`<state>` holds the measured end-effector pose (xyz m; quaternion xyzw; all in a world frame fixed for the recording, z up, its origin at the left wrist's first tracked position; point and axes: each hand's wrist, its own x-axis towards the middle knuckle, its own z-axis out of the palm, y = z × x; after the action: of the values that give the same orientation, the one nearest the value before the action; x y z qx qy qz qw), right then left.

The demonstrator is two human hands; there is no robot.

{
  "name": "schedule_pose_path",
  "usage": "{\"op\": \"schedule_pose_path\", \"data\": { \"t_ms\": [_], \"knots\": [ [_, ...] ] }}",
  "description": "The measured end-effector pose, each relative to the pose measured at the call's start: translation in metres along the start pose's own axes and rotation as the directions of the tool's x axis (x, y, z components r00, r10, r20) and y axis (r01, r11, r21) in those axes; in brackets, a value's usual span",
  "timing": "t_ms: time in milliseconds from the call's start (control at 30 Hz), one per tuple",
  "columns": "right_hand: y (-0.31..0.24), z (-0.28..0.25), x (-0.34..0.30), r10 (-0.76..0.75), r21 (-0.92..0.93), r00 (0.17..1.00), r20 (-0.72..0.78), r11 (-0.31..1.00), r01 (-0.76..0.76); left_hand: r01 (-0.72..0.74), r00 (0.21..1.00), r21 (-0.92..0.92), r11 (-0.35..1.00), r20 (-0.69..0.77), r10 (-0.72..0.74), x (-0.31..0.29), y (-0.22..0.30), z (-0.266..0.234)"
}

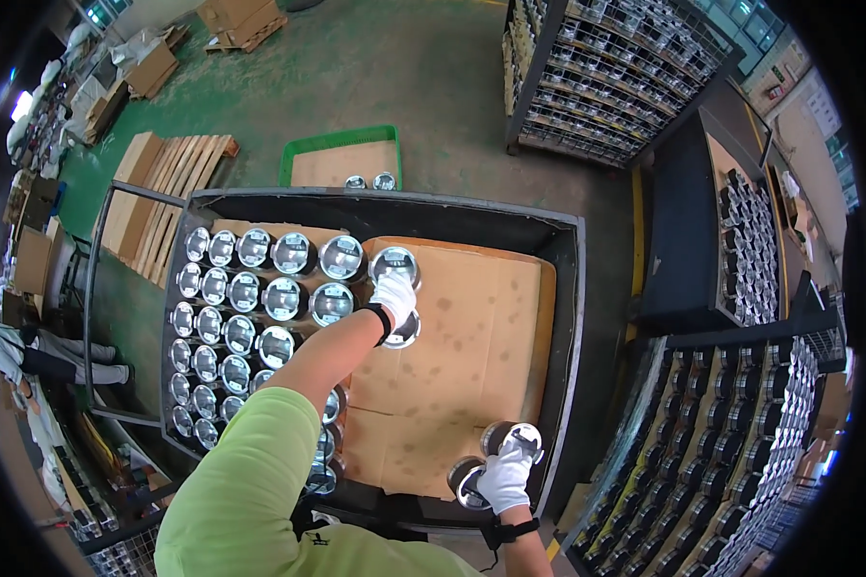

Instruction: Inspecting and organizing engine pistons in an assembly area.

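Pistons (260,288), round and bright silver with shiny dished crowns, stand in neat rows on the brown cardboard sheet (471,327) inside the black cart tray (568,288). My gloved left hand (395,296) reaches out between two of them, one piston (394,262) above and one (404,332) below, fingers closed on both. My gloved right hand (506,476) clasps two more pistons (515,438) near the tray's front edge.

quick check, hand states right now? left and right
Left hand: closed on two shiny metal pistons, over the cardboard sheet in the cart.
Right hand: closed on two more pistons near the cart's near edge.
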<state>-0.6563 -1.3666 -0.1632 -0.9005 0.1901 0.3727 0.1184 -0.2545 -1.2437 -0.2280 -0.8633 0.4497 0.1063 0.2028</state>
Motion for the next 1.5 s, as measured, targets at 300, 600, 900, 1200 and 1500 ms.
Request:
{"op": "schedule_pose_path", "data": {
  "t_ms": [300,600,900,1200,1500],
  "knots": [
    [-0.007,-0.066,0.07,-0.246,-0.2,0.946,-0.211,0.958,0.205,0.039,0.991,-0.038,0.999,-0.124,-0.044,0.02,-0.017,0.042],
    [-0.082,-0.152,0.2,-0.382,-0.312,0.755,-0.533,0.918,0.244,0.255,0.936,-0.361,0.897,-0.139,-0.322,0.023,-0.019,0.054],
    [-0.135,-0.172,0.295,-0.545,-0.48,0.636,-0.546,0.826,0.295,0.067,0.97,-0.103,0.992,-0.226,-0.088,0.024,-0.036,0.043],
    [-0.15,-0.157,0.308,-0.339,-0.154,0.686,-0.644,0.936,0.318,-0.068,0.973,-0.307,0.949,-0.232,-0.006,-0.034,-0.041,-0.005],
    [-0.163,-0.18,0.29,-0.34,-0.217,0.791,-0.509,0.94,0.264,-0.181,0.959,-0.595,0.784,-0.282,0.007,-0.223,-0.039,-0.105]
  ]
}}
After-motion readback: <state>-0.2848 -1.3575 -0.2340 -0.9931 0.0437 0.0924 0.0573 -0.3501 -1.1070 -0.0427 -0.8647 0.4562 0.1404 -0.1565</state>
